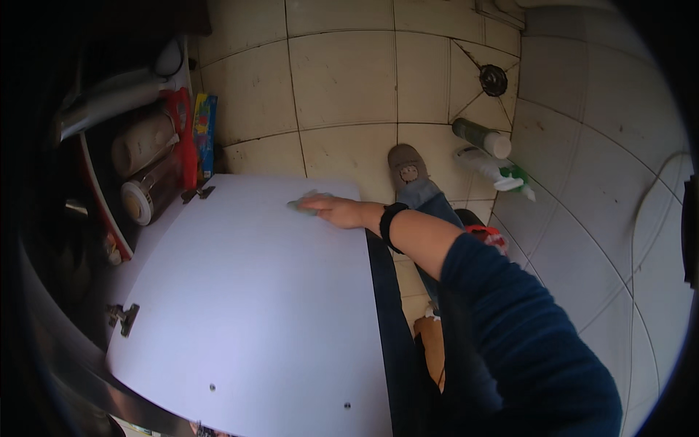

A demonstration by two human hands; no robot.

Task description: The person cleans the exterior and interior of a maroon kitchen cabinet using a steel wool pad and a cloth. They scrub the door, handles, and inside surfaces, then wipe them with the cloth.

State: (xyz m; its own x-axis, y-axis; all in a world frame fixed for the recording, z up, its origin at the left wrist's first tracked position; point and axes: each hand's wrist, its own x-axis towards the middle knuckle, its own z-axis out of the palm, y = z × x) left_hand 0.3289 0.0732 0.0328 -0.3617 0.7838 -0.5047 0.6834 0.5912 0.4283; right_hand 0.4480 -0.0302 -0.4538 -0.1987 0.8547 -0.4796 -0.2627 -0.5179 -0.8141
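My right hand [339,211] presses a pale green cloth [306,202] flat against the white inner face of an open cabinet door [246,284]. It is near the door's far right corner, with a black band around the wrist. Two metal hinges, a far one [199,194] and a near one [123,319], join the door to the cabinet along its left side. Two screw heads, one to the left [212,387] and one to the right [347,406], show near the door's lower edge. My left hand is out of view.
Inside the cabinet at left lie a beige container [144,143], a clear jar with a white lid [150,199] and a red bag [187,139]. A green bottle [474,136] and a spray bottle [486,169] lie on the tiled floor near the wall, below a drain [493,80]. My slippered foot [408,164] stands beside the door.
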